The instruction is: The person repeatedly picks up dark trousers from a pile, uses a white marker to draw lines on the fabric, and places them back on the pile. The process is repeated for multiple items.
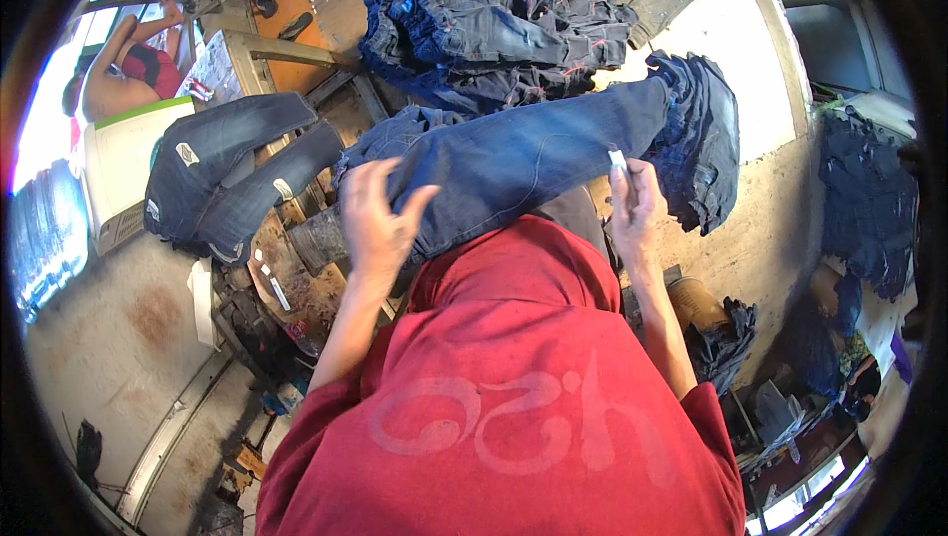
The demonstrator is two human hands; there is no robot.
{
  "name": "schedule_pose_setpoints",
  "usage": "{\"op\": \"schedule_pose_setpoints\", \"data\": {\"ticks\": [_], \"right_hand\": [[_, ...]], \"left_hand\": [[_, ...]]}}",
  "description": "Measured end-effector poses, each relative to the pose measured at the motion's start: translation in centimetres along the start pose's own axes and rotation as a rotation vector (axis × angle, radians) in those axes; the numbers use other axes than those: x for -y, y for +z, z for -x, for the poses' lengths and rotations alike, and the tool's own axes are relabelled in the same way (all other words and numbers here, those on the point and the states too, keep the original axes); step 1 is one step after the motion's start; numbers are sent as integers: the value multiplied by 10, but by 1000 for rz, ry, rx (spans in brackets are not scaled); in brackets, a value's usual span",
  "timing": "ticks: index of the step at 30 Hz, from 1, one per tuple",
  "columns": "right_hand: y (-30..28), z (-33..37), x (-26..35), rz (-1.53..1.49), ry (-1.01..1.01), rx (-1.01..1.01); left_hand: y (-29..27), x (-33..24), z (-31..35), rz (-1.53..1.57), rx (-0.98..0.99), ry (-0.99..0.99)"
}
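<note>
A pair of blue jeans (523, 165) lies stretched out in front of me, one leg running across to the right. My left hand (377, 222) is at the left end of the jeans, thumb and fingers apart with nothing in them; whether it touches the cloth I cannot tell. Near the leg's right end, my right hand (637, 202) pinches a short white stick (617, 158) with a dark tip, perhaps a marker. Its lower part is hidden by my fingers. Under the far end of the leg sits a bunched stack of dark jeans (703, 131).
A big pile of jeans (494, 27) lies beyond. At left, another pair of jeans (222, 165) drapes near a worn wooden board (286, 259) with a white pen-like stick (276, 291). Dark garments (867, 205) hang at right. Another person (123, 72) is at far left.
</note>
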State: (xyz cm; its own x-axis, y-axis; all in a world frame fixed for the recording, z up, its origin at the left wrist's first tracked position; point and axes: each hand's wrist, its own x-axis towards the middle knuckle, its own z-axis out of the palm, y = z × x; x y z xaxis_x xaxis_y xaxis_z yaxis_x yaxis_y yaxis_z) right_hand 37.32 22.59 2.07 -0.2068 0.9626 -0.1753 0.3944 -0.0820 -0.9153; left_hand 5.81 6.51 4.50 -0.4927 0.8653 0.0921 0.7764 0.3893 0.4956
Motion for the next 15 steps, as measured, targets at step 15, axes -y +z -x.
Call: {"op": "schedule_pose_setpoints", "data": {"ticks": [15], "right_hand": [[134,49,38,429,-646,271]], "left_hand": [[40,64,-92,236,578,509]]}}
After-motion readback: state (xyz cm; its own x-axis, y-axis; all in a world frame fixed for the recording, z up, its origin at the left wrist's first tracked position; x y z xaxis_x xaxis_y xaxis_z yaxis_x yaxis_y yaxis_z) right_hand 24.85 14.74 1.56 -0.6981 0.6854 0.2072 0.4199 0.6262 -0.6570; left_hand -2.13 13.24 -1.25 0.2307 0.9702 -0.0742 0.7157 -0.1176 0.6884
